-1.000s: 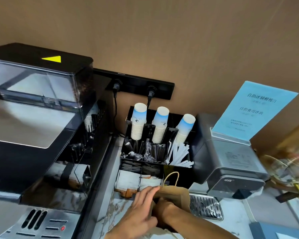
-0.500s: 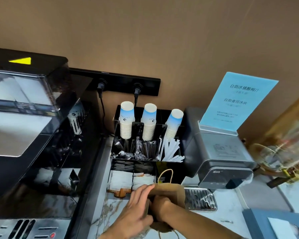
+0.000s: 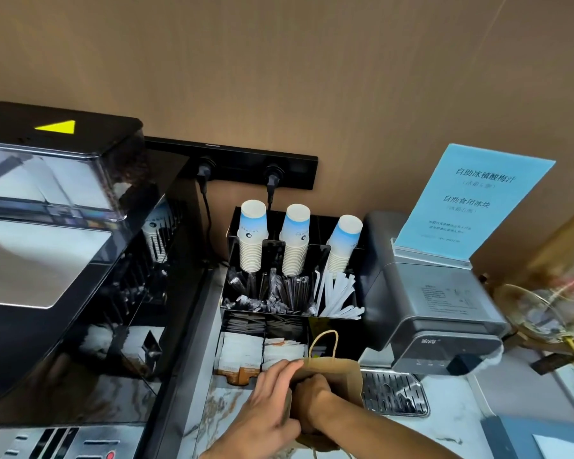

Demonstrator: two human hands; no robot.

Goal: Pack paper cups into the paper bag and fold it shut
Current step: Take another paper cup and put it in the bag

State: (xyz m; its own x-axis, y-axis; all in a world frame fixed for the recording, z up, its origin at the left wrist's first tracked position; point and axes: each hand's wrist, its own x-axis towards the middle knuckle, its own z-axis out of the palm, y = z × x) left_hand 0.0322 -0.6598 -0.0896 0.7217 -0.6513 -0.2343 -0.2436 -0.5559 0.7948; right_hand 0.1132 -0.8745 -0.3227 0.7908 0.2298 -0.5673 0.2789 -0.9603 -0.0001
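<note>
A brown paper bag with a twine handle stands on the marble counter near the bottom middle. My left hand grips the bag's left side and holds its mouth apart. My right hand is pushed down inside the bag, so its fingers and whatever they hold are hidden. Three stacks of white-and-blue paper cups stand upside down in a black organizer behind the bag.
A large black coffee machine fills the left. A grey ice machine with a blue sign stands to the right, its drip grille beside the bag. The organizer also holds straws, stirrers and sachets. A glass vessel sits at far right.
The camera view shifted slightly. My right hand stays inside the bag and my left hand keeps its grip on the bag's side.
</note>
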